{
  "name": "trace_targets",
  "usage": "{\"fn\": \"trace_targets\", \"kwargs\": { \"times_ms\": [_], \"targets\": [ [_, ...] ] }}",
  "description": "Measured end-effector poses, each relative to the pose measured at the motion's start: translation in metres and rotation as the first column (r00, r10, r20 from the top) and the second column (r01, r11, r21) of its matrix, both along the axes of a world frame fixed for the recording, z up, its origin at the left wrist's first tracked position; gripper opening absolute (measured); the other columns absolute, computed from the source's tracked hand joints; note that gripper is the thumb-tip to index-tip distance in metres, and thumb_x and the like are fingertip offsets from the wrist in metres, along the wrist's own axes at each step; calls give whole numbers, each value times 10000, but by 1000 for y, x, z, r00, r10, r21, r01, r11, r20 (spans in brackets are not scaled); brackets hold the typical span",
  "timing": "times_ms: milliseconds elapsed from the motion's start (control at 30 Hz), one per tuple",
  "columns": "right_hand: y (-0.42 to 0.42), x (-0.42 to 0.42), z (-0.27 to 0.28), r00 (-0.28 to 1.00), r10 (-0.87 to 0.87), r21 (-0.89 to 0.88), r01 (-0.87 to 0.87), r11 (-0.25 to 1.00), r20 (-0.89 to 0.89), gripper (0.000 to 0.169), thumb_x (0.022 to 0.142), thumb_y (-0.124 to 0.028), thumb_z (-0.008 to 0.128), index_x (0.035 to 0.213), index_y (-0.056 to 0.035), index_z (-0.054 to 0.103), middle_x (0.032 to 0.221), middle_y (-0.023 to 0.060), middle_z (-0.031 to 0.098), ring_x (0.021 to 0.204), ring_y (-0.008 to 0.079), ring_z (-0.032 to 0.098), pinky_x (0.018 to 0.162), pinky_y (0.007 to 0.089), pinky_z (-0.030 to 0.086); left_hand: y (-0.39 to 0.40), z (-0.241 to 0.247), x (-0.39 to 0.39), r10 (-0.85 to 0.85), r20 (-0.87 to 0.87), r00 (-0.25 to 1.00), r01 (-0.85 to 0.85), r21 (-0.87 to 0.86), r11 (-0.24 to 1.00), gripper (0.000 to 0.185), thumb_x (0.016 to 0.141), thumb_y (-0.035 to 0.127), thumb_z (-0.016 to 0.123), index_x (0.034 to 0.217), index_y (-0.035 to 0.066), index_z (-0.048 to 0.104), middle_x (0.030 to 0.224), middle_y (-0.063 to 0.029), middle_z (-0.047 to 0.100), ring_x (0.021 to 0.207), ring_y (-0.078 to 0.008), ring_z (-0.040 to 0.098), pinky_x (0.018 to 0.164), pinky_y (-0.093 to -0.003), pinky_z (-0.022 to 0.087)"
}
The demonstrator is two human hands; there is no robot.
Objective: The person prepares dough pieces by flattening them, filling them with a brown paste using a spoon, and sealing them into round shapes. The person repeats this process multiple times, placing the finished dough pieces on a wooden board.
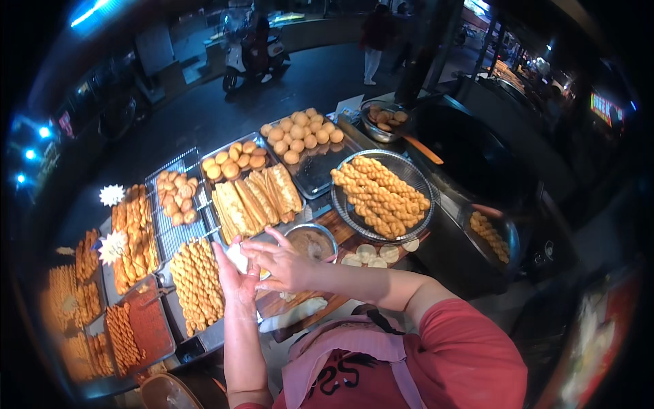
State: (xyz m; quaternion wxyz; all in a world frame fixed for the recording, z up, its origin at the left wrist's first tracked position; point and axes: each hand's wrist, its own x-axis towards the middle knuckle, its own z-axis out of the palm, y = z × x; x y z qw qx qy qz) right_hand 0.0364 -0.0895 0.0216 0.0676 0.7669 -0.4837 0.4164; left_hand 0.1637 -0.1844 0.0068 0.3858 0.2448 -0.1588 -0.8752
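A small piece of white dough (237,258) lies in my left hand (239,278), which is raised over the stall's front edge. My right hand (283,263) bends across it from the right, its fingers touching or very near the dough; the exact contact is hidden. Just beyond the right hand stands a metal bowl (311,244) of brown filling. Several flat dough rounds (377,254) sit on the wooden board (345,232), and a long pale dough strip (294,314) lies nearer my apron. A wire basket (433,204) holds twisted fried dough (380,197).
Trays of fried dough sticks (255,202), round fried balls (301,134) and twists (198,286) spread ahead and left. A large dark wok (465,148) is at the right, near a bowl with a wooden-handled utensil (421,149). A person (375,43) and a scooter (253,56) are beyond.
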Motion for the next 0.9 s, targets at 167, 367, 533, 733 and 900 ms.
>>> {"fn": "trace_targets", "kwargs": {
  "times_ms": [167,367,533,733,900],
  "targets": [
    [16,-27,36,991,-47,67,39,997,126,433,873,-364,549,1159,-45,487,1274,147,504,1212,324,423,1081,516,197,18,17,-22,67,193,979,-37,-159,987,483,921,498,481,1045,37,553,897,-71,614,743,-162,607,622,-274,506],
    [26,-2,57,966,-70,-154,111,982,250,496,890,-311,457,1315,-61,413,1415,184,340,1337,358,283,1086,517,182,57,81,-70,-286,-106,952,230,-366,902,742,932,607,233,1382,27,339,1374,-106,426,1284,-245,391,1072,-384,290],
    [12,-48,99,998,-35,-354,13,935,-57,550,798,-155,522,1331,-55,429,1383,178,414,1356,280,297,1091,528,167,86,100,-69,-127,-65,990,92,-387,917,486,997,361,282,1401,94,318,1388,-71,399,1260,-219,412,1050,-349,355],
    [37,13,106,949,308,-157,-296,942,63,597,839,-274,525,1359,-29,363,1434,187,340,1335,361,301,1089,519,171,80,118,-33,-179,-162,970,103,-395,913,478,1005,354,295,1402,88,307,1375,-88,413,1260,-222,414,1052,-369,355],
    [-5,-1,107,999,-20,-262,29,965,36,628,877,-353,495,1381,-16,333,1429,185,338,1365,330,251,1117,502,134,76,104,-23,-138,-147,979,66,-412,909,534,986,409,338,1424,112,275,1457,-130,308,1321,-249,346,1065,-372,344]
  ]
}}
